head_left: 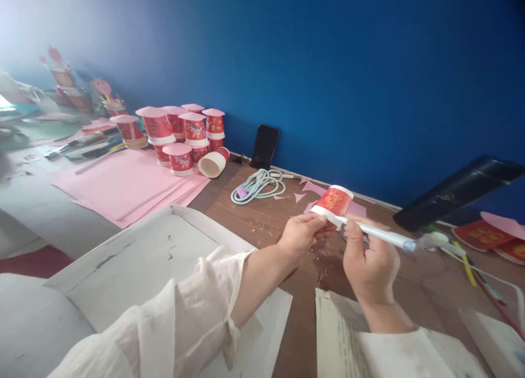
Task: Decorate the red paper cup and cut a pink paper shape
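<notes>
My left hand (307,233) is closed on the white rim of a red paper cup (333,199) with gold lettering, tilted on its side above the table. Held in my right hand (371,260) is a white pen-like stick (388,236), with a translucent ornament trailing off its back end. Its front end meets the cup's white edge close to my left fingertips; the very tip is too small to make out. Pink paper scraps (314,189) lie on the table just behind the cup.
Red cups with pink paper tops (195,127) stand stacked at the back left, beside pink sheets (135,182). Further right are a coiled cable (262,185), a phone (266,146) against the blue wall, and a leaning black bottle (455,195). A white box lid (164,241) lies front left.
</notes>
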### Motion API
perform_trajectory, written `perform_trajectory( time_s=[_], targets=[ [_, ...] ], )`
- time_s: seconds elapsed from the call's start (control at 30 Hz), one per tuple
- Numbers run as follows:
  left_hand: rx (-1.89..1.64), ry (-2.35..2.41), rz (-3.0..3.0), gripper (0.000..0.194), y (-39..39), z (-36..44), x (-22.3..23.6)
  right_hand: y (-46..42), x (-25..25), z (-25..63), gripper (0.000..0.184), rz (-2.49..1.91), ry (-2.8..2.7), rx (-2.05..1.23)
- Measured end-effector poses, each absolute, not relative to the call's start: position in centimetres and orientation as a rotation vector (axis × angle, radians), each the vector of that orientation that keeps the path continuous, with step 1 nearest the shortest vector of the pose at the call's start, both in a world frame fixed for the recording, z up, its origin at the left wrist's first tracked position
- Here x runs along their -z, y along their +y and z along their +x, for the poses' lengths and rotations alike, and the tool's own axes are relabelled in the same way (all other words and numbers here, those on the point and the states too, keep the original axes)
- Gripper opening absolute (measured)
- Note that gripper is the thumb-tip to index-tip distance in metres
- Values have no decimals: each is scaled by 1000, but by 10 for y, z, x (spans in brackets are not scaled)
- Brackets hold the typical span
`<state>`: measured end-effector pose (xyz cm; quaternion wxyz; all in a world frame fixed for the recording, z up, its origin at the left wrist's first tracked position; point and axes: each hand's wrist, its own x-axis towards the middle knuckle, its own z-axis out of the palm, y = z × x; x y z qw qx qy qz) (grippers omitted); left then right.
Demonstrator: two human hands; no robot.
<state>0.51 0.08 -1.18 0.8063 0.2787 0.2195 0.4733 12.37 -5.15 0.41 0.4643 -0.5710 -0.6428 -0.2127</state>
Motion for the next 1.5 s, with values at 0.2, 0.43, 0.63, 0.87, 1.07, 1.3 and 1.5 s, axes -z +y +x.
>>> perform_trajectory(
  time_s=[0.2,0.43,0.63,0.87,1.07,1.3,1.5],
  targets=[
    [-1017,467,568,37,2,6,14,-50,-1,125,17,-1347,-1601,529],
    [-1018,465,540,28,3,6,13,-49,2,124,16,-1334,-1614,564],
    [-1025,483,503,12,1,6,8,-51,1,122,15,-1340,-1601,540],
    [-1017,467,378,7,1,5,2,-48,2,122,25,-1360,-1174,158],
    [-927,387,373,9,-2,2,0,-34,6,126,47,-1295,-822,-472],
    [-861,383,439,17,-6,2,-2,-38,-3,116,57,-1438,-845,-463],
    [-830,391,513,11,-8,6,3,-32,6,129,48,-1487,-1009,-241]
  ],
)
